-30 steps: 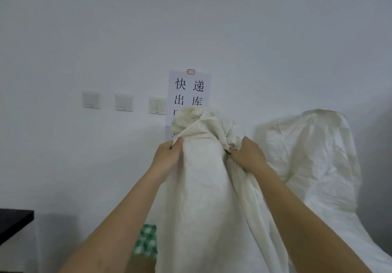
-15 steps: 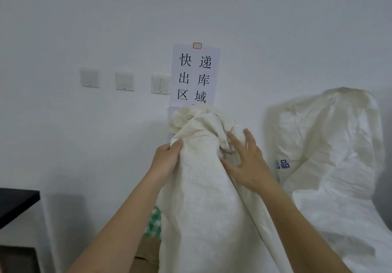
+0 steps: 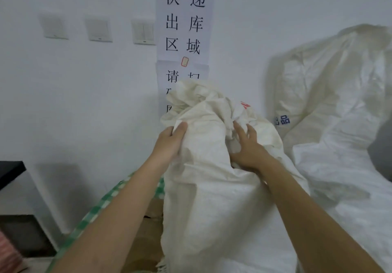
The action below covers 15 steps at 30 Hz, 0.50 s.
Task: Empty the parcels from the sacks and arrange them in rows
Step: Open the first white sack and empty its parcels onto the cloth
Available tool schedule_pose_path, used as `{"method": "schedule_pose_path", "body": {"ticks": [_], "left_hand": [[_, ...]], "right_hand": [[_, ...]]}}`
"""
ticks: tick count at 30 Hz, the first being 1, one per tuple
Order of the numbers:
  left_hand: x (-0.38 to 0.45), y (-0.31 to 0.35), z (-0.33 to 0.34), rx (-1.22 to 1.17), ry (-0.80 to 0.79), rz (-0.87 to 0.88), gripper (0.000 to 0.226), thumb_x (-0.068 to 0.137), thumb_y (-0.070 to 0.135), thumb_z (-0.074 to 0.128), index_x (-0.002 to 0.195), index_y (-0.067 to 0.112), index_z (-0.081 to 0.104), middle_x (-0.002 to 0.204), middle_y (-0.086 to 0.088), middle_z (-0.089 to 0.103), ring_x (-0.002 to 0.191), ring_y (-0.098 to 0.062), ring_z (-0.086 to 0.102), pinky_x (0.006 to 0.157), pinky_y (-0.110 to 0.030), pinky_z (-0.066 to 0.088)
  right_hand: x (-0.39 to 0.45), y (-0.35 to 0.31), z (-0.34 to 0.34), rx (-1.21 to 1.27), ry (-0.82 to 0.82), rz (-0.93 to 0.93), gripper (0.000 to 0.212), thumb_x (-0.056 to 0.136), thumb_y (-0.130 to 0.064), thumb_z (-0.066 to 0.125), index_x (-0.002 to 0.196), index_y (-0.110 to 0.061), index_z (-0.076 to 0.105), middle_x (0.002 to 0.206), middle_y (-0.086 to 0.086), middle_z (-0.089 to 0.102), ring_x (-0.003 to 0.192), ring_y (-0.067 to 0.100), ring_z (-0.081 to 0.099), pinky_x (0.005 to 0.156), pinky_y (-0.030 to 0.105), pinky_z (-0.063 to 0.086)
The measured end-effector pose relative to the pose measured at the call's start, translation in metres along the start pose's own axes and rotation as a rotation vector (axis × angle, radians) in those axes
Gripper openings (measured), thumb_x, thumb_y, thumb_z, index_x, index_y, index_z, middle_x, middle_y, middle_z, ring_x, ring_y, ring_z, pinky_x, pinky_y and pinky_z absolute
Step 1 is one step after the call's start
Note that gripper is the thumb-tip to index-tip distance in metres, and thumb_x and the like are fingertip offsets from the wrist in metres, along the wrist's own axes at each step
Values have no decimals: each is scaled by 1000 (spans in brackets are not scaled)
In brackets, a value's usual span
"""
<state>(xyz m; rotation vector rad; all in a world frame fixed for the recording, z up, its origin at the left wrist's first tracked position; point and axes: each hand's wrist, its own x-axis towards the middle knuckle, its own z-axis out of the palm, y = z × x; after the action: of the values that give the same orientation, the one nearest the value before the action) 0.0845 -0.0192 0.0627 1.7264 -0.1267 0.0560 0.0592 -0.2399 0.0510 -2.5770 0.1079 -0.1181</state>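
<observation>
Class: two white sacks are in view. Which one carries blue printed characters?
The far sack leaning against the wall on the right; the sack both hands are on shows only a red mark.

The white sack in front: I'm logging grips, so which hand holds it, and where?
The left hand pinches the sack at its bunched neck; the right hand rests open-fingered on the folds there.
</observation>
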Motion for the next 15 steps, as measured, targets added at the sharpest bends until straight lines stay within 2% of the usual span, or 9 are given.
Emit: {"method": "schedule_pose_path", "body": {"ticks": [2, 4, 7, 9, 12, 14, 15], "left_hand": [[-3, -1, 2, -33, -71, 5, 28, 93, 51, 49, 109, 27, 51, 101, 12, 59, 92, -8, 57, 79, -28, 46], [-7, -5, -2, -86, -165, 10, 39, 89, 53, 54, 118, 28, 48, 112, 13, 59, 100, -6, 58, 85, -28, 47], [-12, -17, -11, -78, -278, -11, 75, 69, 70, 66, 128, 31, 39, 122, 14, 54, 109, -9, 56, 96, -32, 45], [-12, -27, -10, 10, -259, -8, 91, 51, 78, 67, 125, 32, 40, 120, 12, 55, 109, -12, 58, 96, -35, 48], [-9, -36, -6, 126, -214, 25, 92, 46, 85, 63, 118, 29, 57, 113, 8, 64, 101, -15, 64, 93, -41, 51], [-7, -36, -1, 141, -171, 36, 75, 55, 82, 62, 107, 28, 65, 103, 4, 69, 91, -17, 67, 87, -41, 54], [-7, -36, 1, 160, -144, 44, 65, 63, 78, 62, 101, 25, 67, 98, 2, 70, 87, -18, 68, 82, -38, 54]], "right_hand": [[-4, 4, 1, 63, -32, 11, 101, 83, -49, 64, 152, -39, -9, 157, -5, -26, 147, 29, 11, 116, 42, 18], [-8, 4, 1, 131, -56, -6, 96, 87, -44, 59, 151, -38, -12, 157, -8, -27, 148, 23, -11, 118, 41, 8], [-20, 10, -3, 281, -82, 27, 98, 88, -32, 65, 150, -41, -10, 157, -8, -26, 148, 16, -13, 119, 42, 9], [-26, 16, -4, 410, -68, 22, 100, 83, -35, 69, 150, -45, -4, 159, -10, -19, 148, 13, -11, 121, 43, 11], [-33, 17, -6, 559, -79, 30, 114, 62, -58, 75, 147, -53, -1, 161, -12, -12, 149, 15, -5, 119, 49, 18], [-34, 15, -11, 639, -130, 56, 121, 55, -63, 76, 147, -53, -2, 160, -13, -12, 149, 15, -3, 120, 49, 16], [-33, 14, -10, 599, -155, 60, 127, 53, -66, 79, 147, -52, -5, 160, -14, -14, 149, 14, -6, 120, 48, 13]]}}
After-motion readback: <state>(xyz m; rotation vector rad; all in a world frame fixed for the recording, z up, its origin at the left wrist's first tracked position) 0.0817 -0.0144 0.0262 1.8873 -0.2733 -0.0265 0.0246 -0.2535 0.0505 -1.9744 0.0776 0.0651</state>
